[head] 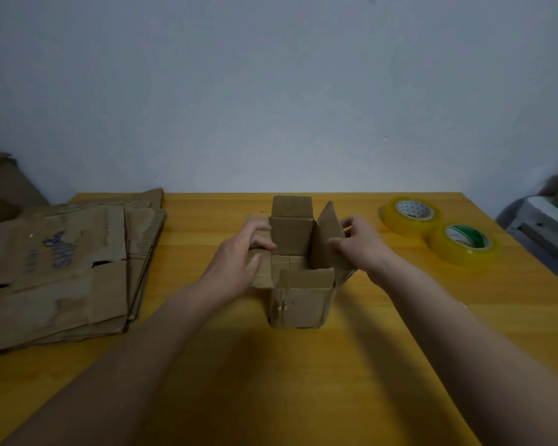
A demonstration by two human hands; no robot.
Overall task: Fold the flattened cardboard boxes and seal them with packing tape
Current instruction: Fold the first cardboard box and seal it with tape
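Observation:
A small brown cardboard box (298,305) stands upright in the middle of the yellow wooden table (271,381), its top open and all its flaps raised or spread. My left hand (239,255) grips the left flap, fingers curled over its edge. My right hand (360,243) pinches the tilted right flap between thumb and fingers. The far flap stands upright and the near flap leans slightly inward. Two rolls of yellowish packing tape (411,215) (464,244) lie flat at the right of the table, apart from both hands.
A stack of flattened cardboard boxes (62,272) with blue lettering covers the table's left side. More cardboard (0,185) leans off the table at far left. A grey object (541,226) sits beyond the right edge. A plain wall rises behind.

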